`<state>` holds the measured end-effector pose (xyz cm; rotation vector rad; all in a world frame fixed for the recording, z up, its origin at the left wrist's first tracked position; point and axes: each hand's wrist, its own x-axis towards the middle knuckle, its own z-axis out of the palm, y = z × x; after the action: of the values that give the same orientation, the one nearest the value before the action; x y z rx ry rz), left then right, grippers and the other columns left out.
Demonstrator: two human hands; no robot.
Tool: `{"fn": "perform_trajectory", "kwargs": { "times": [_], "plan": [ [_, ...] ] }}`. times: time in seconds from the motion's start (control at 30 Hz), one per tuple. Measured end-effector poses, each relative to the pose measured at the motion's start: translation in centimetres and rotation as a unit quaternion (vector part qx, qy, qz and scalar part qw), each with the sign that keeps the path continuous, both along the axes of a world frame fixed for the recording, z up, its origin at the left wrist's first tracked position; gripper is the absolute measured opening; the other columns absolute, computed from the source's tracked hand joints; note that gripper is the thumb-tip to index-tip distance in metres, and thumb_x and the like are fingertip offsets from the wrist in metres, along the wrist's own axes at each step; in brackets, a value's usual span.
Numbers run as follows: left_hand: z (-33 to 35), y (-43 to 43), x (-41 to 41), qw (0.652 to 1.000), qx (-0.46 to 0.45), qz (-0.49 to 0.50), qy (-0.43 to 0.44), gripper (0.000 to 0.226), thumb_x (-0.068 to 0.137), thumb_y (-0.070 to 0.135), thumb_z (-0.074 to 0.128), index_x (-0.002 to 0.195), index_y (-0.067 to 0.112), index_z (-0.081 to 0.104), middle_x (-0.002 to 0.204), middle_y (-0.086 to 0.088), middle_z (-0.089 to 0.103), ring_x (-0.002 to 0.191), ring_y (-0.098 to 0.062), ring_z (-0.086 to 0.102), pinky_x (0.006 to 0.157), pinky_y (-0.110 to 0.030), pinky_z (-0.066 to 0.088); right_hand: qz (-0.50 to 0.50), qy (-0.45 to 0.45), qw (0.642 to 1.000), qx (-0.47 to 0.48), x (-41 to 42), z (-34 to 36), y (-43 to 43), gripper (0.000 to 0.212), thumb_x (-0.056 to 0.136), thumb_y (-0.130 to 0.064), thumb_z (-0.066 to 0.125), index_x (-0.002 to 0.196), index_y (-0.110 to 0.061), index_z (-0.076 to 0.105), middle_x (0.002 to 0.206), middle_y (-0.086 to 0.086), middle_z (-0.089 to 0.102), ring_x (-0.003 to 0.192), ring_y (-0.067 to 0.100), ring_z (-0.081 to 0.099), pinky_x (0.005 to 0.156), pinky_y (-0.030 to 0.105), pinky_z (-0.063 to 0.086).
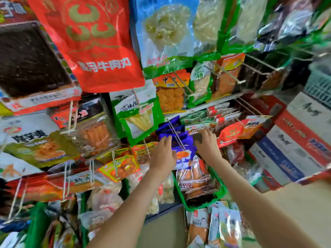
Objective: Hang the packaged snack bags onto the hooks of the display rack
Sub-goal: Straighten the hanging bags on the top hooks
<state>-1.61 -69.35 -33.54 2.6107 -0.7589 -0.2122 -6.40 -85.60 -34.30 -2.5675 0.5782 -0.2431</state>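
Observation:
A purple snack bag (pixel 183 154) hangs at the tip of a double wire hook (pixel 176 136) in the middle of the display rack, with more purple bags (pixel 172 127) behind it on the same hook. My left hand (pixel 163 155) reaches up at the bag's left edge, fingers pointing up along the purple bags and thumb against the front bag. My right hand (pixel 206 143) holds the bag's upper right corner, fingers spread over the top. Motion blur hides the exact grip.
Hooks all around carry packed bags: a green one (pixel 141 120) just above left, orange ones (pixel 170 97) above, red ones (pixel 232 132) to the right. A green basket (pixel 220 194) of loose snack packets sits below. Cardboard boxes (pixel 293 145) stand at the right.

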Motion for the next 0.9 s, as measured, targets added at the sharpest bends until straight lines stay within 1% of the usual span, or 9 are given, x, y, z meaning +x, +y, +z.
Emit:
{"fn": "perform_trajectory", "kwargs": {
  "times": [0.17,0.37,0.53,0.57,0.63,0.7,0.77,0.83,0.9],
  "plan": [
    [-3.1,-2.6,-0.3,0.999,0.039,-0.013,0.005,0.06,0.093,0.021,0.05,0.146,0.01,0.024,0.149,-0.007,0.029,0.134,-0.024,0.033,0.105,-0.035,0.033,-0.008,0.039,0.999,0.02,-2.4,-3.3,-2.9,0.038,0.089,-0.003,0.048,0.126,0.005,0.044,0.13,0.022,0.044,0.118,0.038,0.036,0.1,0.041,0.025],
    [-8.6,-3.0,1.2,0.997,0.076,-0.004,0.024,0.052,0.091,0.019,0.052,0.14,0.009,0.034,0.137,-0.008,0.041,0.125,-0.026,0.04,0.101,-0.034,0.034,0.022,0.08,0.991,0.103,-1.2,-8.1,-3.9,0.045,0.09,-0.002,0.048,0.134,-0.003,0.038,0.131,0.017,0.044,0.122,0.036,0.036,0.1,0.036,0.025],
    [-13.2,-2.3,2.7,0.998,0.053,0.013,0.027,0.052,0.086,0.01,0.052,0.136,0.008,0.038,0.135,-0.011,0.044,0.124,-0.027,0.04,0.103,-0.034,0.036,0.046,0.095,0.979,0.173,1.7,-12.2,-2.9,0.071,0.087,0.005,0.045,0.148,-0.012,0.012,0.151,0.01,0.023,0.136,0.031,0.023,0.106,0.035,0.025],
    [-13.8,-2.4,3.1,0.998,0.054,0.014,0.026,0.055,0.087,0.01,0.052,0.139,0.008,0.035,0.138,-0.012,0.041,0.126,-0.027,0.038,0.105,-0.035,0.034,0.049,0.097,0.978,0.177,2.6,-12.9,-2.8,0.073,0.087,0.008,0.041,0.148,-0.014,0.008,0.152,0.01,0.021,0.136,0.03,0.024,0.104,0.036,0.027],
    [-14.9,-2.9,3.6,0.998,0.051,0.008,0.028,0.059,0.09,0.009,0.049,0.145,0.008,0.027,0.146,-0.012,0.033,0.134,-0.027,0.031,0.11,-0.035,0.028,0.039,0.101,0.975,0.195,4.1,-14.4,-2.8,0.076,0.087,0.01,0.036,0.149,-0.018,0.001,0.148,0.013,0.027,0.123,0.033,0.038,0.086,0.037,0.037],
    [-15.9,-3.4,4.2,0.999,0.046,-0.004,0.025,0.06,0.093,0.009,0.046,0.147,0.009,0.02,0.153,-0.011,0.023,0.14,-0.025,0.022,0.115,-0.034,0.02,0.024,0.097,0.97,0.222,5.2,-15.6,-3.0,0.074,0.088,0.01,0.036,0.148,-0.019,0.003,0.145,0.016,0.031,0.116,0.033,0.046,0.079,0.038,0.043],
    [-16.9,-3.7,4.6,0.999,0.046,-0.012,0.018,0.061,0.094,0.008,0.046,0.148,0.009,0.019,0.155,-0.01,0.019,0.142,-0.024,0.018,0.116,-0.032,0.016,0.032,0.103,0.973,0.204,5.5,-16.7,-3.1,0.064,0.091,0.006,0.041,0.147,-0.013,0.015,0.148,0.014,0.027,0.127,0.031,0.04,0.093,0.035,0.039],
    [-17.7,-3.9,5.0,0.998,0.051,-0.013,0.018,0.061,0.093,0.008,0.047,0.148,0.009,0.019,0.156,-0.009,0.014,0.141,-0.025,0.018,0.116,-0.034,0.017,0.043,0.093,0.981,0.167,5.8,-17.6,-3.2,0.05,0.091,0.001,0.046,0.139,-0.005,0.033,0.142,0.017,0.033,0.125,0.032,0.041,0.094,0.027,0.032],
    [-18.4,-4.2,5.3,0.998,0.058,-0.015,0.025,0.062,0.093,0.01,0.048,0.148,0.01,0.019,0.157,-0.008,0.009,0.14,-0.027,0.021,0.114,-0.035,0.021,0.049,0.069,0.984,0.156,6.1,-18.2,-3.3,0.042,0.087,0.003,0.051,0.129,0.0,0.046,0.13,0.019,0.042,0.119,0.033,0.046,0.092,0.025,0.032]
  ]
}}
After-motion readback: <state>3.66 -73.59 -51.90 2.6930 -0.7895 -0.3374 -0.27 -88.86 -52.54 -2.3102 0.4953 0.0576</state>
